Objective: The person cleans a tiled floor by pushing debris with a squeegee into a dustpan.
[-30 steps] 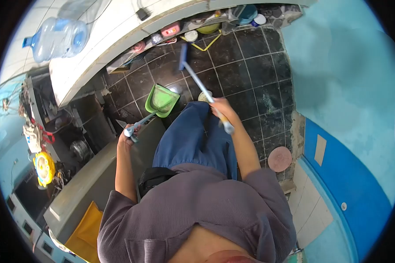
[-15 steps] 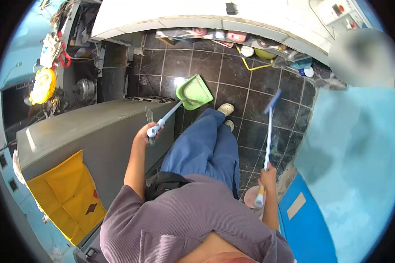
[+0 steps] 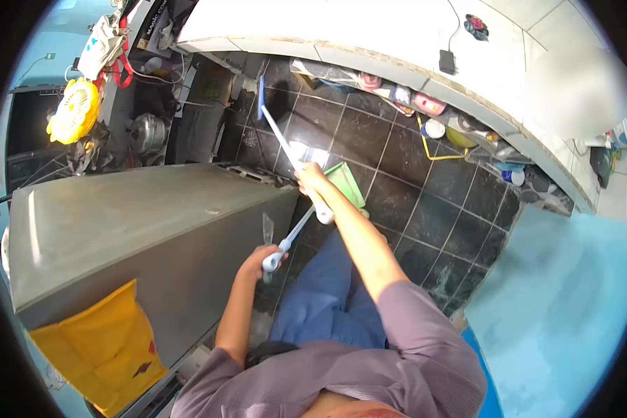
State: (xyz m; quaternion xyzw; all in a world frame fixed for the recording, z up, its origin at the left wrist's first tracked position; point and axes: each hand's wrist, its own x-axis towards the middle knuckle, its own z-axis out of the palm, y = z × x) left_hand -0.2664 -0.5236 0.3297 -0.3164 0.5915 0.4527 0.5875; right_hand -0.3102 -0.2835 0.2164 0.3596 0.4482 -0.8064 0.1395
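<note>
My left hand [image 3: 261,262] is closed around the light-blue handle of a long-handled dustpan, beside the grey metal cabinet. The green pan of this dustpan [image 3: 346,182] is low over the dark tiles in front of my legs, partly hidden by my right forearm. My right hand [image 3: 312,180] grips the pale handle of a broom [image 3: 280,134], reaching across my body to the left. Its narrow blue head [image 3: 261,97] is at the far left of the floor, near the counter's foot.
A grey metal cabinet [image 3: 153,209] with a yellow cloth [image 3: 104,348] stands at my left. Ahead runs a white counter [image 3: 369,35], with containers and a yellow frame [image 3: 442,157] beneath it. A light-blue wall [image 3: 564,299] is at the right; a steel pot [image 3: 148,134] sits at the left.
My right hand has swung the broom from the right side across to the far left. The dustpan stays in my left hand. My view has shifted, with more of the counter at the right showing.
</note>
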